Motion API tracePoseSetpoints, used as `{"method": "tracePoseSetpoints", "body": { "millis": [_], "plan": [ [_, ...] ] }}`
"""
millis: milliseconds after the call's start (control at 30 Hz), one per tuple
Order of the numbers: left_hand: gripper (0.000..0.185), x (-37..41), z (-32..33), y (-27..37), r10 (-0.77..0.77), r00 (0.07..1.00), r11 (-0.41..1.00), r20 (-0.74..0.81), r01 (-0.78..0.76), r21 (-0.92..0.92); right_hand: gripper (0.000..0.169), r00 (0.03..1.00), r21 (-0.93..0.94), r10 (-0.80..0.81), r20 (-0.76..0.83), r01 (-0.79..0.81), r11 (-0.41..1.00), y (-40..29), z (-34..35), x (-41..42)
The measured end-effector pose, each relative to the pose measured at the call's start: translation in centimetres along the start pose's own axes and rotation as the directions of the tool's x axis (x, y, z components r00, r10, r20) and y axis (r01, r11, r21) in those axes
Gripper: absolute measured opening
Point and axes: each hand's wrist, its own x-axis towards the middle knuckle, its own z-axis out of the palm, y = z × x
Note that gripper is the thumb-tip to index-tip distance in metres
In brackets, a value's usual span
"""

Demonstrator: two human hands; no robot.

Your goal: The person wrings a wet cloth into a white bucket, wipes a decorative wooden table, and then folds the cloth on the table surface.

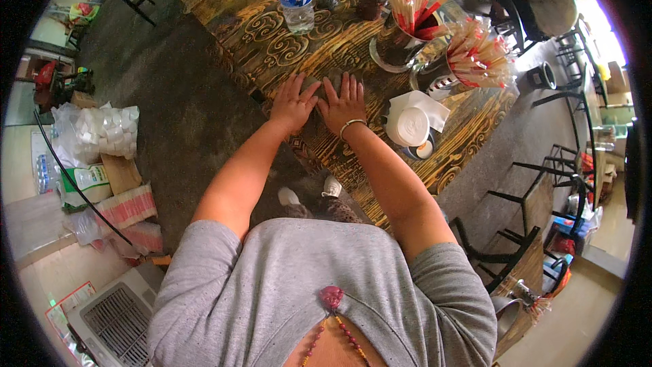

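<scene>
My left hand (293,104) lies palm down by the near edge of a dark wooden table (351,160) with carved scrollwork. Beside it, my right hand (344,104) is also palm down, with a bangle (351,126) at the wrist. Fingers on both hands are apart and hold nothing; the thumbs nearly meet. What lies under the palms is hidden. Right of my right hand stand a white round container (411,126) with white paper (433,108) against it and a small dark round item (423,149).
A labelled clear plastic bottle (296,2) stands farther back. Wrapped chopsticks fill two holders (402,43) (433,74) at the right. Chairs (535,199) stand on the right-hand floor. Bags of white pieces (104,127) and pink-and-white packs (127,206) are piled at the left.
</scene>
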Motion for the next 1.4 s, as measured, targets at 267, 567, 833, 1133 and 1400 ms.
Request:
{"method": "tracePoseSetpoints", "body": {
  "millis": [267,567,833,1133,1400],
  "plan": [
    [0.045,3.1,-1.5,-2.3,0.02,0.991,1.0,0.133,-0.02,-0.006,0.054,0.982,0.049,0.097,0.16,-0.106,0.993,-1.5,-1.4,3.0],
    [0.042,8.3,-0.7,-6.6,0.305,0.943,0.947,-0.133,-0.315,-0.06,0.056,0.955,-0.133,0.259,0.142,-0.241,0.961,-2.6,-1.4,7.5],
    [0.046,-1.2,-0.1,-9.3,0.557,0.815,0.788,-0.161,-0.58,-0.207,0.061,0.978,0.001,0.205,-0.048,-0.205,0.979,-8.8,1.3,-2.1],
    [0.038,0.4,-1.8,-10.2,0.663,0.746,0.722,-0.062,-0.659,-0.211,0.062,0.982,0.106,0.187,-0.033,-0.183,0.977,-9.7,0.8,-1.8],
    [0.043,7.6,-1.8,-8.4,0.478,0.877,0.877,-0.045,-0.479,-0.039,0.067,0.912,0.018,0.384,0.146,-0.391,0.92,-6.2,-1.0,5.5]
  ]
}}
